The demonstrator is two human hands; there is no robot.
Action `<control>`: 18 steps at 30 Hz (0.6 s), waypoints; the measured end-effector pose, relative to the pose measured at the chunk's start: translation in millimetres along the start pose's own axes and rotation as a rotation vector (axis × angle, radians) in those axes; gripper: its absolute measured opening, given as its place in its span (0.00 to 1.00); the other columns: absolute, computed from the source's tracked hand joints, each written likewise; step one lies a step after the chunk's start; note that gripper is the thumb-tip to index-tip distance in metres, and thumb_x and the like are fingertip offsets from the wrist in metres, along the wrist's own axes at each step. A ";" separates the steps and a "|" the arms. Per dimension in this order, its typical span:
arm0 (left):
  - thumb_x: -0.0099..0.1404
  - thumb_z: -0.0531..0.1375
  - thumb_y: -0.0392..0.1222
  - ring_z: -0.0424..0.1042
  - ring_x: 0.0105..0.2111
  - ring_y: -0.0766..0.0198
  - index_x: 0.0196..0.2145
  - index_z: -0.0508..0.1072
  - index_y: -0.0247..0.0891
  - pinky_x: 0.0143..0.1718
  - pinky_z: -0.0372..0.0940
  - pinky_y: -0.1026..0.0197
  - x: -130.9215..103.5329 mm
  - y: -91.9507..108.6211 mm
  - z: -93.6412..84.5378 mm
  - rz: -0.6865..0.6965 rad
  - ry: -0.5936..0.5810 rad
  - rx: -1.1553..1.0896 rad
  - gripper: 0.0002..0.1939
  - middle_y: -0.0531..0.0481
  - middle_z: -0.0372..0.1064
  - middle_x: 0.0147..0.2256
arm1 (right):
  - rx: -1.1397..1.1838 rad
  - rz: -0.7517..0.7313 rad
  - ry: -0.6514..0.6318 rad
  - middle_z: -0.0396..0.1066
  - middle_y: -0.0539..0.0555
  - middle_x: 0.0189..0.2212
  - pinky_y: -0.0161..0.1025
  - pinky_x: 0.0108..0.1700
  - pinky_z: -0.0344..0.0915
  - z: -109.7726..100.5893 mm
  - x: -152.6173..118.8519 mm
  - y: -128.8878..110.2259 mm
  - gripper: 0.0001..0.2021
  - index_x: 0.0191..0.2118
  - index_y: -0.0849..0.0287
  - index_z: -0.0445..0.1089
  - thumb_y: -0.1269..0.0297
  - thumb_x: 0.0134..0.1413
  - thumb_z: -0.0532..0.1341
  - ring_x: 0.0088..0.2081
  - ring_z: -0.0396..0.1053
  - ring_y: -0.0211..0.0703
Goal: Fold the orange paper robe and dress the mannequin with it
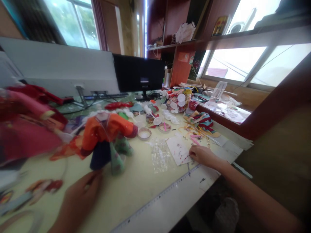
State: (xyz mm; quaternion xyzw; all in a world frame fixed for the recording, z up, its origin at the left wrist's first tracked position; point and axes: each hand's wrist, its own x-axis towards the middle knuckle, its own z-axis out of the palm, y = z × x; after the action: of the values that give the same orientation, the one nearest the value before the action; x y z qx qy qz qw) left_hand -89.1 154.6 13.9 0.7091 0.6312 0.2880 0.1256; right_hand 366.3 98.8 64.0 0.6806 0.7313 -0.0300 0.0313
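A doll figure in an orange jacket [97, 129] leans over the table, with a dark blue cloth leg [100, 156] and a green patterned cloth leg [121, 152]. My left hand [82, 194], blurred, has its fingers pinched together at the lower hem of the blue leg. Over the right edge of a white card [177, 149] bearing small dark and red strips, my right hand [201, 154] is closed with fingertips turned down. Whatever it pinches is too small or hidden to make out. Pink clips [195, 139] lie just beyond that hand.
A clear plastic bag [160, 155] lies left of the card, near a round dish [144, 134]. A ruler [160, 195] runs along the front edge. Cloth scraps [202, 121] are heaped behind. Monitors [138, 72] stand at the back; a pink-robed figure [26, 126] is at left.
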 end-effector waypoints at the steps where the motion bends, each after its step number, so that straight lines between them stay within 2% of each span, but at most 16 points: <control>1: 0.55 0.54 0.48 0.75 0.32 0.62 0.36 0.73 0.40 0.27 0.66 0.69 -0.1 0.1 -0.2 0.001 0.004 -0.004 0.15 0.51 0.76 0.33 | -0.026 -0.015 0.000 0.68 0.53 0.32 0.34 0.31 0.57 0.2 1.1 -0.8 0.07 0.28 0.58 0.68 0.70 0.52 0.53 0.34 0.66 0.41; 7: 0.56 0.54 0.48 0.75 0.30 0.63 0.35 0.74 0.40 0.27 0.67 0.69 -2.2 0.8 -0.7 0.055 0.021 -0.070 0.14 0.51 0.76 0.33 | -0.165 -0.155 0.000 0.68 0.57 0.29 0.37 0.35 0.58 5.5 5.7 -4.7 0.10 0.26 0.61 0.68 0.75 0.52 0.52 0.33 0.66 0.45; 18: 0.57 0.53 0.48 0.74 0.29 0.63 0.35 0.74 0.37 0.29 0.68 0.67 -3.6 5.1 -3.1 0.073 0.029 -0.123 0.15 0.49 0.76 0.31 | -0.285 -0.353 0.022 0.68 0.61 0.26 0.42 0.35 0.58 15.6 11.9 -2.9 0.10 0.26 0.64 0.70 0.80 0.48 0.52 0.31 0.66 0.49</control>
State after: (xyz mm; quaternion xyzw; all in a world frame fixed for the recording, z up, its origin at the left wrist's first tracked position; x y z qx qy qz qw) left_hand -86.8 149.6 18.2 0.7184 0.5878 0.3408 0.1494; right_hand 362.6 109.1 47.4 0.5312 0.8362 0.0761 0.1131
